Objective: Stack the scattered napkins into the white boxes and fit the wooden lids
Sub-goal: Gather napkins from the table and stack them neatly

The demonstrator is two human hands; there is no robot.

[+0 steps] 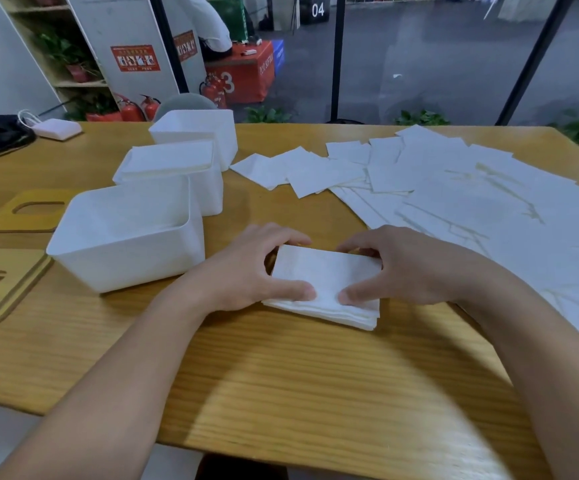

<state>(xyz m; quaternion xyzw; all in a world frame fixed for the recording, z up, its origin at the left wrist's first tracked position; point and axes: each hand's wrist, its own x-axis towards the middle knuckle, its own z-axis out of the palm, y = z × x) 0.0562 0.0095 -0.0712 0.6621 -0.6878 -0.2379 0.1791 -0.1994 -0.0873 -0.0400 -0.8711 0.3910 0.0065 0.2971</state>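
Both hands, left hand (246, 268) and right hand (395, 268), pinch a napkin stack (326, 285) on the tabletop (281, 375) beside the nearest white box (125, 237); light, floppy, likely to splay unless squeezed at both ends.

dim, cool, even light falls from overhead, leaving soft shadows under the forearms on the table (281, 393) toward its near edge. wide-angle bending curves the table's edges, and the right-side napkins (489, 209) look smeared, perhaps by motion blur.
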